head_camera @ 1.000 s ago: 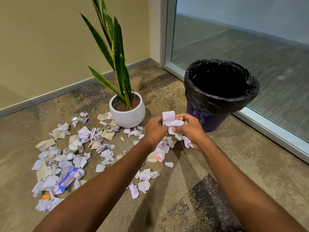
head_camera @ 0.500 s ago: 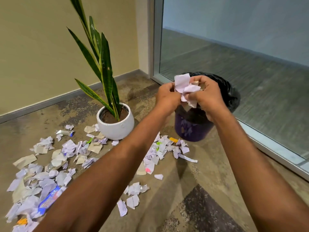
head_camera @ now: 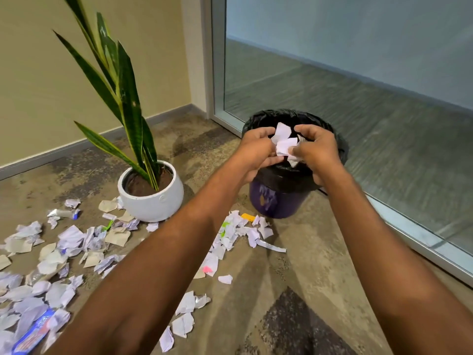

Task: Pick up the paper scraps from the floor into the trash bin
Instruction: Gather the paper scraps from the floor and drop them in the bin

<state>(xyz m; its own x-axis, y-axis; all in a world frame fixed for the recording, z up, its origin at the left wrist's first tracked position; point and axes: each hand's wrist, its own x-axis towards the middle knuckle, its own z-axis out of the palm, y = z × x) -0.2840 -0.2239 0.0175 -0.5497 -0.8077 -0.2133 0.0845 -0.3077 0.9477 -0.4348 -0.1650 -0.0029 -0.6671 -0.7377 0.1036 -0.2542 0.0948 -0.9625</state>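
A bunch of white paper scraps [head_camera: 283, 143] is held between both my hands, right over the mouth of the purple trash bin [head_camera: 277, 201] with its black liner. My left hand [head_camera: 256, 149] grips the bunch from the left, and my right hand [head_camera: 316, 149] grips it from the right. Many more paper scraps [head_camera: 69, 242] lie scattered on the floor to the left, and a smaller heap of scraps [head_camera: 245, 229] sits just in front of the bin.
A white pot [head_camera: 153, 198] with a tall green plant stands left of the bin. A glass wall with a metal frame [head_camera: 419, 252] runs along the right. A blue wrapper [head_camera: 32, 334] lies among the scraps at lower left.
Both hands have carried the bunch of scraps up from the floor heap and over the bin's opening; the view has shifted toward the bin.
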